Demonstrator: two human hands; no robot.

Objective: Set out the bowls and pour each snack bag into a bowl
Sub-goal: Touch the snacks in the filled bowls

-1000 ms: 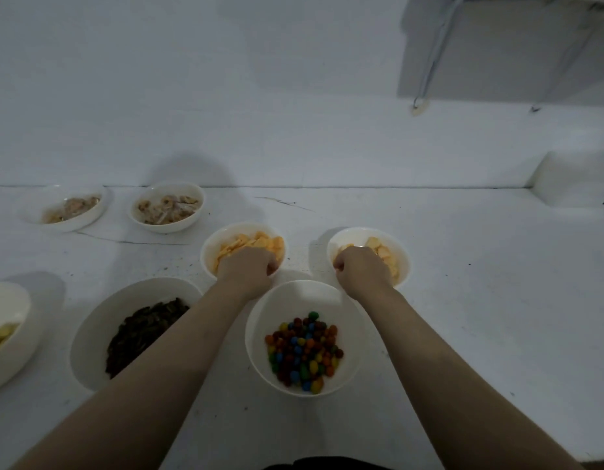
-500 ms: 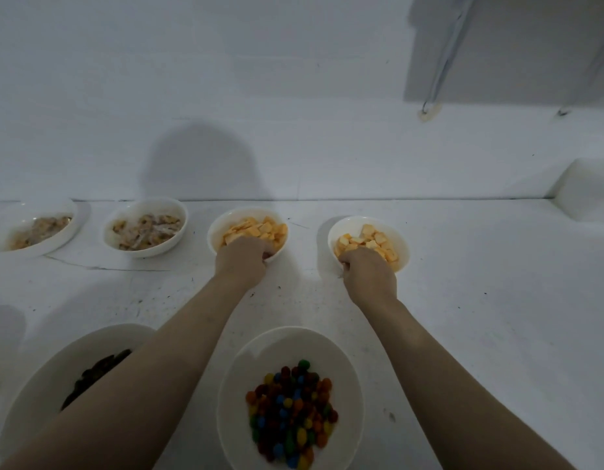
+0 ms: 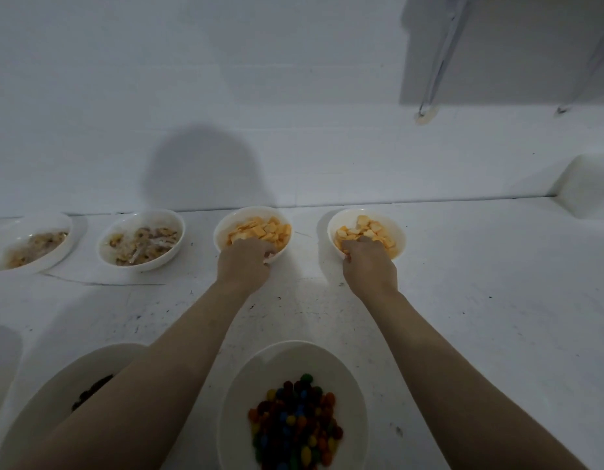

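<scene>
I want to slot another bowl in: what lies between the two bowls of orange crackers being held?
Nothing: the head view shows only bare white counter between the left cracker bowl and the right cracker bowl.

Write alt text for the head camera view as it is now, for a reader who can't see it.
Left hand and right hand each grip the near rim of a white bowl of orange crackers, left bowl and right bowl, in a back row on a white table. A white bowl of coloured candies sits nearest.
</scene>
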